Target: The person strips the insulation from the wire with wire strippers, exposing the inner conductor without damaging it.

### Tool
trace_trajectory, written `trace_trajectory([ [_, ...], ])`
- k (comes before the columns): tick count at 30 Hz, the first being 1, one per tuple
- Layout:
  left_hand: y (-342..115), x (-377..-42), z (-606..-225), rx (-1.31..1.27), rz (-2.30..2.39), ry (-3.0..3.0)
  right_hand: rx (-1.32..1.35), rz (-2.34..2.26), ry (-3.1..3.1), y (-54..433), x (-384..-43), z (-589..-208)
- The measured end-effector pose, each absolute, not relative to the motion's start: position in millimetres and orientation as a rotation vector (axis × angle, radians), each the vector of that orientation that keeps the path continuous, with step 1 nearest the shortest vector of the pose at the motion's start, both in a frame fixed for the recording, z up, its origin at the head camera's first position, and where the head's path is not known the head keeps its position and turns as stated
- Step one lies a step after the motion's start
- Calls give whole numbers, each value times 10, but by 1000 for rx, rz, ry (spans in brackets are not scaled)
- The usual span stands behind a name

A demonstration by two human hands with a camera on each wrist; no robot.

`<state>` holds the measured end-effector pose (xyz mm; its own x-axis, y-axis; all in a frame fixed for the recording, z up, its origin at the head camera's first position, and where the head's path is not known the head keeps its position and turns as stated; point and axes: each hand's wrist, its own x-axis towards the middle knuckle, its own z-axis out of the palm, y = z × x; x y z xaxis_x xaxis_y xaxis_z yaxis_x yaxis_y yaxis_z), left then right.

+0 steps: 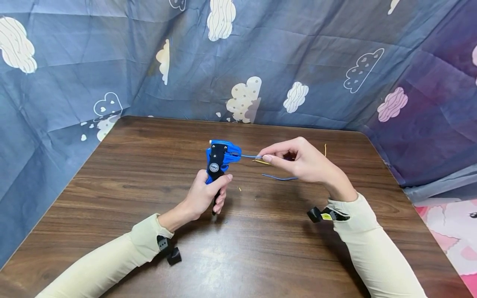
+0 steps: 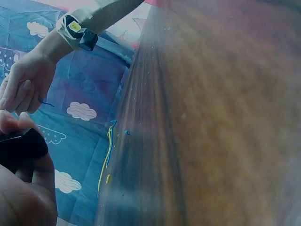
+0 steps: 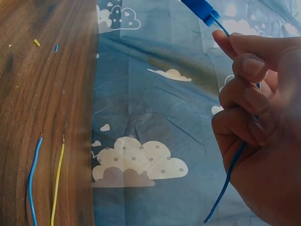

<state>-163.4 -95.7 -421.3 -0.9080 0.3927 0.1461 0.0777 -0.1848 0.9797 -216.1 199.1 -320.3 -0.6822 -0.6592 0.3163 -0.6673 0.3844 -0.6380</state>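
My left hand point(image 1: 206, 192) grips the handle of a blue and black wire stripper point(image 1: 217, 160), held upright above the table with its nose pointing right. Between the thumb and index finger of my right hand point(image 1: 303, 161) is a blue wire point(image 1: 250, 156). One end of that wire reaches the stripper's nose; in the right wrist view its free tail point(image 3: 230, 174) hangs below the curled fingers. Below the right hand, a second blue wire point(image 3: 33, 179) and a yellow wire point(image 3: 58, 183) lie on the table, both with bare ends.
Small bits of cut insulation, one yellow point(image 3: 36, 42) and one blue point(image 3: 57, 48), are scattered on the brown wooden table point(image 1: 123, 178). A blue cloth with cloud prints point(image 1: 193, 82) hangs behind the table's back edge. Each wrist carries a strapped black camera.
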Motion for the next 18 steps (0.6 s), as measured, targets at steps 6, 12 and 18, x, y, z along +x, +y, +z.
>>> trace_trajectory([
  [6, -952, -1656, -4209, 594, 2229, 1786, 1221, 1219, -2561, 2038, -2154, -3199],
  [12, -957, -1659, -4196, 611, 2204, 1760, 1212, 1224, -2567, 2058, -2162, -3188],
  [18, -961, -1649, -4186, 606, 2201, 1770, 1198, 1224, -2586, 2049, -2167, -3181],
])
